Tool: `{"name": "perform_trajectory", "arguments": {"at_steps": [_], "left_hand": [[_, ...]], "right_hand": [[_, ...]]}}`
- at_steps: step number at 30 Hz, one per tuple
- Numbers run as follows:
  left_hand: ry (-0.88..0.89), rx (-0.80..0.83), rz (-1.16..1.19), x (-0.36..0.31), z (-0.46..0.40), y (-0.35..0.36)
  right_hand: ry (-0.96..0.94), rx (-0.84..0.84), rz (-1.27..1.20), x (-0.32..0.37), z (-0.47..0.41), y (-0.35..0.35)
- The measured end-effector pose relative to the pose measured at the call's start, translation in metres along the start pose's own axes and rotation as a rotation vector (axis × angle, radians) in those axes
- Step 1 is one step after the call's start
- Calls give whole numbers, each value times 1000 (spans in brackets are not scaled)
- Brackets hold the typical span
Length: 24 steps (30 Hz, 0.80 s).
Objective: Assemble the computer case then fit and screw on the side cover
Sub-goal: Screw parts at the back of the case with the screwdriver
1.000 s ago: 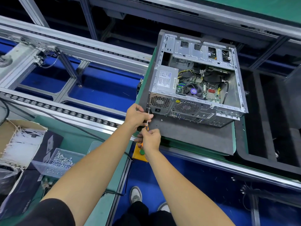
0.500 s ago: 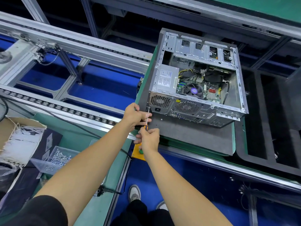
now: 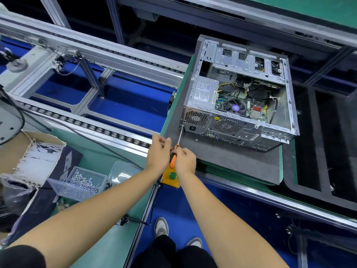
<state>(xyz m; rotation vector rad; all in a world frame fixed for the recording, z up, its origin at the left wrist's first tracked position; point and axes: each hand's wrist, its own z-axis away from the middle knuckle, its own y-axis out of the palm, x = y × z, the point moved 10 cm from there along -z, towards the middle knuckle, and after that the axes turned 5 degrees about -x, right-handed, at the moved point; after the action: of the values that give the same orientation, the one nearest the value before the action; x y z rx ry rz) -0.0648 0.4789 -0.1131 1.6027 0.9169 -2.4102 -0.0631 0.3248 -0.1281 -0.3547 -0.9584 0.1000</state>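
An open grey computer case (image 3: 239, 99) lies on its side on a grey pad (image 3: 231, 161), its motherboard and power supply exposed. A screwdriver (image 3: 177, 147) with an orange and black handle has its tip at the rear panel's lower left corner. My right hand (image 3: 184, 160) grips the handle. My left hand (image 3: 159, 150) holds the handle's upper part just below the shaft. No side cover is on the case.
A clear box of screws (image 3: 81, 182) and a cardboard box of white ties (image 3: 36, 153) sit on the green bench at left. A yellow button box (image 3: 171, 177) hangs under my hands. Roller conveyor rails (image 3: 92, 128) run at left. A dark foam tray (image 3: 320, 171) lies right.
Both hands have slid back down the screwdriver away from the case, so the bare shaft now shows between my fingers and the rear panel.
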Motion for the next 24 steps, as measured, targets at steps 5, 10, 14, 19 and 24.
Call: {"name": "perform_trajectory", "arguments": {"at_steps": [5,10,14,19,24], "left_hand": [[-397,259,244,38,40,33],[-549,378,487,29,59,55],[-546,331,482,20,57,56],[-483,320,458,17,49,60],[-545,273,481,26,44,60]], "right_hand": [[-56,-9,185,8,2,-8],[-191,-61,417,31,-2,-20],[-488,-98,731,65,5,-27],[-1112,-102,701,147,39,-44],[-1302,-333,605,254,6,-103]]}}
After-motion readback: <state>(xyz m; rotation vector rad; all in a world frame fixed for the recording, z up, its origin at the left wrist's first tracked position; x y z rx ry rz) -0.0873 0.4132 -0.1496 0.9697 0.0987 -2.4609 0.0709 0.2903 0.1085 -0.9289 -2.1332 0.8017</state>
